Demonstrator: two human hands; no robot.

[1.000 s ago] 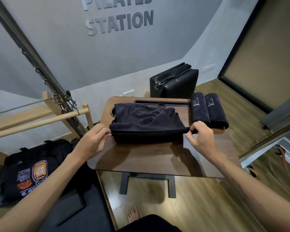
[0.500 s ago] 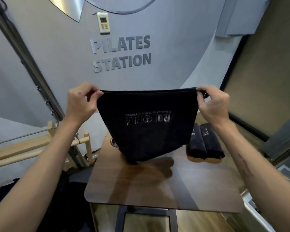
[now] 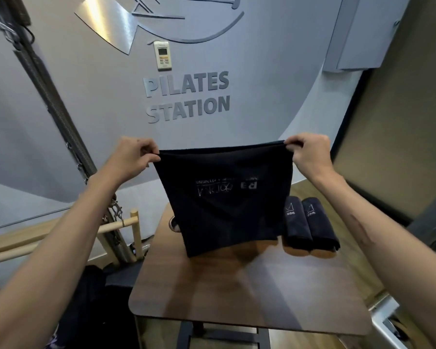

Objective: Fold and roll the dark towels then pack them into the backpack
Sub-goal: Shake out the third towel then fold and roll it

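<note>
Bench [image 3: 249,293]: near half bare, free room for laying cloth flat; front edge close to person.
Towel [image 3: 224,197]: hangs in air above bench, spread by top edge, lower hem just over surface, not yet folded or rolled.
Rolled towels [image 3: 310,225]: two done, side by side at bench's right rear, touching.
Left hand [image 3: 134,157], right hand [image 3: 308,156]: each pinches one top corner.
Backpack: not identifiable; packing judged still ahead.

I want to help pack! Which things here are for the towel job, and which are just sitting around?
For the job:
- dark towel, held up by left hand and right hand
- two rolled towels
- wooden table

Just lying about:
- wall remote
- wooden bars
</note>
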